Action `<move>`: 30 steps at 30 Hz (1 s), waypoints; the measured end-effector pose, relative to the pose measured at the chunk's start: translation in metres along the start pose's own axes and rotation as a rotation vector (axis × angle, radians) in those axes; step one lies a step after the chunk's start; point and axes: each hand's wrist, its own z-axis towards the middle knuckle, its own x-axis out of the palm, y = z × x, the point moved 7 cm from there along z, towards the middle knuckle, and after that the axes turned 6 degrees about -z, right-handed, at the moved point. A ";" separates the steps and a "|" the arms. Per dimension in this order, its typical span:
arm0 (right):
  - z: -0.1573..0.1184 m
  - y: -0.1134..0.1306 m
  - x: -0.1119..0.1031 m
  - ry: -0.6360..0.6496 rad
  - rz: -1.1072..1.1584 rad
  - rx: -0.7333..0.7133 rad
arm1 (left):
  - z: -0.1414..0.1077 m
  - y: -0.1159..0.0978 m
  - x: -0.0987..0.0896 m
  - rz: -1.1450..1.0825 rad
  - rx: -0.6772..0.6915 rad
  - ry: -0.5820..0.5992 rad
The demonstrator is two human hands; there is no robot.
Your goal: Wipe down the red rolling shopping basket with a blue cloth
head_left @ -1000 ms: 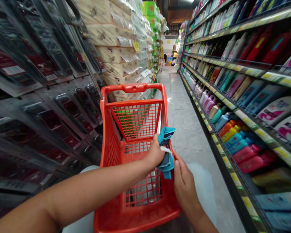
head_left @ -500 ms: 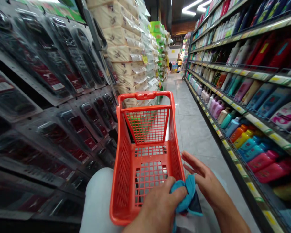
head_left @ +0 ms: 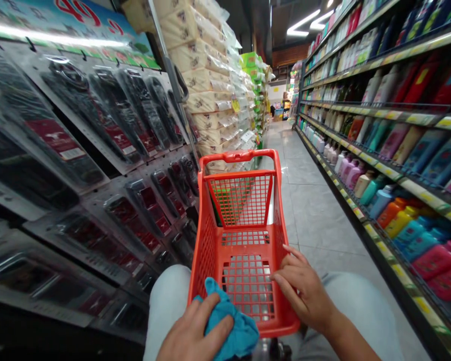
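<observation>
Our left hand (head_left: 193,328) grips the blue cloth (head_left: 233,326) at the near left corner of a red basket (head_left: 280,329), its fingers bent over the fabric, while our right hand (head_left: 304,283) is at the basket's right wall with its fingers parted and slightly bent. We look down through the basket's grid bottom to gray tiles (head_left: 308,215); the cloth and left hand hide part of the near rim. Our knees (head_left: 171,301) flank the basket. To the left, clear packets (head_left: 146,200) hang in rows on hooks beneath a bright sign (head_left: 78,25), with a pole (head_left: 173,75) upright but slanting at the rack's far end. Cream packs (head_left: 205,85) rise in a tall stack just beyond it, green packs (head_left: 252,62) farther on, narrowing the left side of the aisle. To the right, shelves (head_left: 383,173) hold bottles (head_left: 398,220) in orange, yellow, blue and pink, their contents too unclear to tell. Half a second earlier the cloth is at the basket's near right, beside our right hand; now it is at the left, the hands are apart, and more of the sign shows.
</observation>
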 end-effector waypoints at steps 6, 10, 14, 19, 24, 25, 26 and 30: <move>-0.005 0.014 0.008 -0.092 -0.021 -0.026 | -0.029 0.021 0.008 0.067 -0.182 -0.045; -0.007 0.021 0.014 -0.136 -0.057 -0.002 | -0.023 0.005 0.026 0.072 -0.221 -0.026; -0.008 0.022 0.012 -0.173 -0.071 0.008 | -0.010 -0.035 0.042 -0.004 -0.063 0.046; -0.006 0.022 0.010 -0.180 -0.113 0.028 | 0.000 -0.018 0.031 -0.042 -0.155 0.043; -0.001 0.030 0.016 -0.252 -0.182 0.020 | 0.020 -0.017 0.042 -0.064 -0.200 0.069; 0.000 0.031 0.017 -0.260 -0.199 0.020 | 0.023 -0.024 0.045 -0.064 -0.146 0.064; 0.001 0.031 0.017 -0.255 -0.215 0.020 | 0.023 -0.029 0.047 -0.057 -0.095 0.052; 0.005 0.023 0.014 -0.110 -0.226 -0.068 | 0.011 -0.019 0.046 -0.014 -0.061 0.023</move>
